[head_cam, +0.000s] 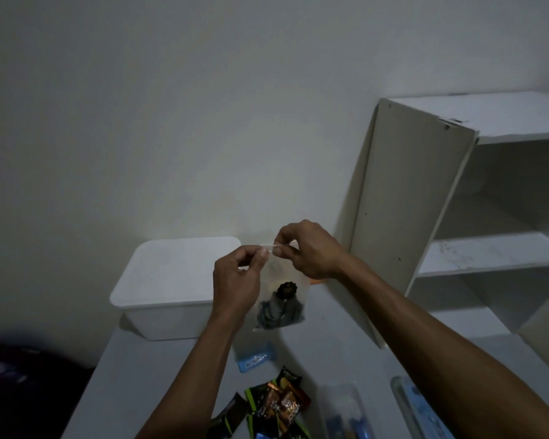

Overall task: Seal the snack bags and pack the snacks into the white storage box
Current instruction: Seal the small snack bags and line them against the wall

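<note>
Head view: both hands, left hand and right hand, pinch the clear snack bag top, held above the tabletop right of the lidded white box. Risk: fingers skip along the strip, seal stays partly open, contents spill.

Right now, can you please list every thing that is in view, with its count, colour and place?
clear bag: one, transparent with dark snacks at the bottom, held up in front of the box
white storage box: one, white, lid on, far left of the table
table: one, pale grey, under everything
snack packets: a pile, count unclear, black, green and orange, near edge of the table
blue packet: one, light blue, flat on the table below the bag
clear packs with blue contents: at least two, near right
shelf unit: one, white, right side
hands: left hand and right hand, both pinch the bag's top edge
</note>
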The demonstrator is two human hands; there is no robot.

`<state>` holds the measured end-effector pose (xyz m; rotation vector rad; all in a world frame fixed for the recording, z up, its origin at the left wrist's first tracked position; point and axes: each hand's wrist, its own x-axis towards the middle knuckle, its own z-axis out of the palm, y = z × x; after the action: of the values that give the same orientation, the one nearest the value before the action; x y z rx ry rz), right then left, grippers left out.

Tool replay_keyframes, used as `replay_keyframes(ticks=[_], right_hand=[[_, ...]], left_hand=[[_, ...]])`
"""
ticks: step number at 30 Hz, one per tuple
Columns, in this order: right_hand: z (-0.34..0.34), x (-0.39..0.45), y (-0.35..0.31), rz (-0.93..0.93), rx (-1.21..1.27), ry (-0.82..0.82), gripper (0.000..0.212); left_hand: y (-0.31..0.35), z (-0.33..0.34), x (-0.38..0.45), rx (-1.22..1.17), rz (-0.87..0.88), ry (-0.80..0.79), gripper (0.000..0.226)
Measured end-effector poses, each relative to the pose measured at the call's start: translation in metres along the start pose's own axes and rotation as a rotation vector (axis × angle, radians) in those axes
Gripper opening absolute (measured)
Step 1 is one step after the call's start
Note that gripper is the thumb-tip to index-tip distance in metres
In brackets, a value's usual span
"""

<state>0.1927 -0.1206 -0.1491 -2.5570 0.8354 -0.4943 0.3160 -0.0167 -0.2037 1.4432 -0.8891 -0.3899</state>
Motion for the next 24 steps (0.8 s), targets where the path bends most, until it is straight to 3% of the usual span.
replay_keyframes(ticks=[24], right_hand=[[0.000,0.002,0.003,0.076,0.100,0.020,0.009]], left_hand=[[-0.015,-0.004,0.013,-0.109,-0.051,0.006,0.009]])
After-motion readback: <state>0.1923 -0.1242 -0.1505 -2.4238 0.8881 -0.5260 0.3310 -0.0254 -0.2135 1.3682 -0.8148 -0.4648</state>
